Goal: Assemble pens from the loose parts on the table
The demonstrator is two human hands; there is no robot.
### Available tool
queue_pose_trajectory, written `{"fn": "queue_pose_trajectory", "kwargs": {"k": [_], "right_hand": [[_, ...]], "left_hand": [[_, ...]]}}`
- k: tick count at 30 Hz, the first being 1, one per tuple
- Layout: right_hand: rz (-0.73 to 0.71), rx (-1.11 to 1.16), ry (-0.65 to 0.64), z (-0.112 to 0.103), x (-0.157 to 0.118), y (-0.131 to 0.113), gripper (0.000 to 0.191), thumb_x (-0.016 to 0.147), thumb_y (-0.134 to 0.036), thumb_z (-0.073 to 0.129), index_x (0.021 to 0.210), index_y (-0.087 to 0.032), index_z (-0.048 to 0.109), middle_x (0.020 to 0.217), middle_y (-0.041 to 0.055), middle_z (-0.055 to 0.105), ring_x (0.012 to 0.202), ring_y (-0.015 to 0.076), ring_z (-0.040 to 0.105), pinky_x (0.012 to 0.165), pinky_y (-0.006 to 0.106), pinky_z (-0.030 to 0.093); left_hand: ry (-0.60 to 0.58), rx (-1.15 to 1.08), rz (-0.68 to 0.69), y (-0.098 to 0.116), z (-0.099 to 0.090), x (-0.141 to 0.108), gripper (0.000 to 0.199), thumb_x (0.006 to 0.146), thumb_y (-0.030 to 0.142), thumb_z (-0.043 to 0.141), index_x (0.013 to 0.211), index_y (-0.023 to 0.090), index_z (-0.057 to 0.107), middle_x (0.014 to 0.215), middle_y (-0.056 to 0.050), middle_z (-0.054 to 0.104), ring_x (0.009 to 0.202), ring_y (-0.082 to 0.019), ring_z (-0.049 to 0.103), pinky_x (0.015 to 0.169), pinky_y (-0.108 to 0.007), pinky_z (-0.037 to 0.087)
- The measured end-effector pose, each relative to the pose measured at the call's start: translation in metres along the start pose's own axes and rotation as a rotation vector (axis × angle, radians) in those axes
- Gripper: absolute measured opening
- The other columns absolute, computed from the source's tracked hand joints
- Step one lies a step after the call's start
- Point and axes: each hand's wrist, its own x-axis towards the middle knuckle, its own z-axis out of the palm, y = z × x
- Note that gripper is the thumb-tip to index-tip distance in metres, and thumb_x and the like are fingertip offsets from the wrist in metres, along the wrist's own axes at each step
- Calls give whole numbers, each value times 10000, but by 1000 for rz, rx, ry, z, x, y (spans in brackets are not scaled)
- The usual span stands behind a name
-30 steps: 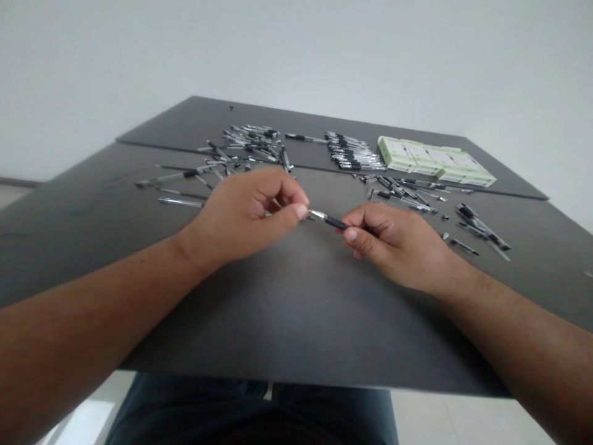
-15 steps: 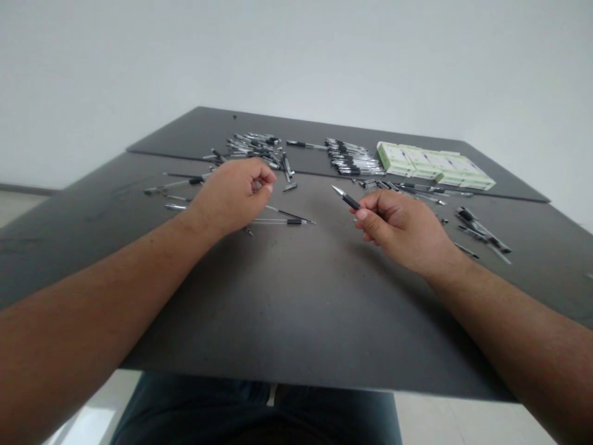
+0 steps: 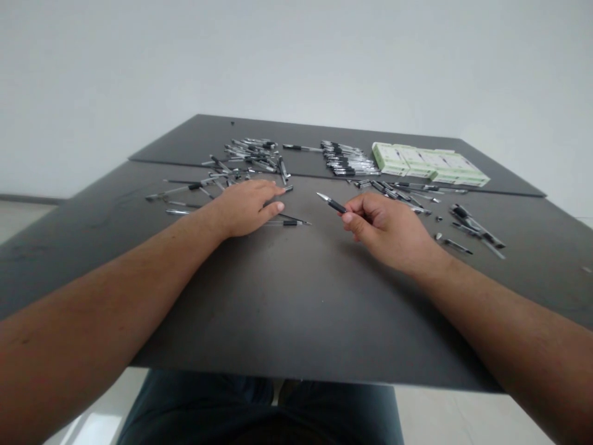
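Head view: our right hand is pinching a black-grip pen between thumb and fingers, its metal tip pointing up and left; our left hand is lying open and flat on the dark tabletop, just beside a loose pen; scattered pens and green-and-white boxes are lying farther along the table.

The pen has a shiny metal tip and a black plastic grip with a matt look. The bench is smooth, matt, dark laminate, lightly scuffed. The boxes are pale green card, and the floor is glossy tile.
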Motion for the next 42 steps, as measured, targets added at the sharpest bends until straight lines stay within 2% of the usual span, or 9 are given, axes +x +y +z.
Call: {"fn": "queue_pose_trajectory", "kwargs": {"k": [6, 12, 18, 23, 27, 29, 34, 37, 42], "right_hand": [[28, 38, 49, 2, 5, 10, 253, 1070, -492, 678, 1013, -259, 759, 816, 44, 787, 780, 257, 735, 765, 372, 497], [1, 37, 70, 5, 8, 13, 216, 1051, -445, 695, 1018, -251, 786, 867, 48, 809, 788, 245, 694, 781, 364, 499], [-27, 18, 73, 3, 8, 12, 237, 1054, -443, 688, 1048, -238, 807, 906, 53, 820, 793, 236, 672, 799, 358, 496], [-32, 16, 64, 2, 8, 9, 219, 1052, -429, 689, 1041, -240, 798, 907, 52, 824, 803, 236, 672, 802, 355, 498], [-43, 31, 70, 2, 7, 10, 212, 1041, -427, 686, 1028, -242, 787, 908, 53, 824, 791, 232, 666, 797, 357, 498], [-44, 33, 72, 2, 7, 10, 205, 1036, -423, 693, 1026, -242, 789, 915, 56, 829, 800, 236, 674, 801, 361, 502], [-49, 19, 66, 3, 5, 10, 211, 1039, -430, 701, 1016, -246, 800, 913, 56, 831, 805, 239, 680, 790, 360, 495], [-61, -6, 46, 2, 4, 9, 220, 1043, -435, 692, 1019, -246, 802, 896, 51, 816, 779, 232, 667, 772, 358, 478], [-77, -72, 18, -3, 1, 6, 203, 1041, -417, 703, 1033, -248, 815, 872, 41, 809, 758, 230, 665, 758, 356, 465]], "left_hand": [[-38, 117, 23, 7, -11, 17, 715, 1180, 429, 406, 1748, 111, 700, 1775, -192, 723, 1680, -364, 646, 1455, -528, 453], [-97, 357, -147, 18, -14, 53, 565, 1154, 263, 530, 1618, 313, 847, 1555, -145, 874, 1451, -383, 797, 1241, -512, 593], [-59, 375, -171, 22, -3, 61, 395, 1117, 263, 625, 1371, 224, 924, 1361, -227, 908, 1368, -457, 824, 1162, -574, 619], [1, 295, -152, 23, -3, 60, 497, 1094, 207, 573, 1499, 157, 856, 1410, -235, 883, 1372, -406, 826, 1193, -522, 633], [117, 79, -121, 30, -21, 42, 493, 1078, 236, 558, 1431, 187, 899, 1358, -162, 904, 1343, -369, 823, 1247, -504, 620], [180, -11, -136, 36, -30, 27, 475, 1061, 283, 584, 1403, 216, 906, 1211, -119, 914, 1138, -343, 851, 1119, -483, 673], [536, -714, -251, 51, -22, -2, 284, 1023, 397, 800, 1228, 228, 901, 1015, -70, 871, 871, -222, 773, 869, -347, 675], [564, -1020, -264, 55, -7, -3, 243, 979, 405, 880, 1136, 219, 885, 979, -61, 847, 777, -165, 724, 733, -278, 645], [558, -1130, -235, 59, 1, -4, 222, 935, 378, 957, 1053, 217, 859, 897, -25, 799, 741, -142, 710, 702, -255, 642]]}}
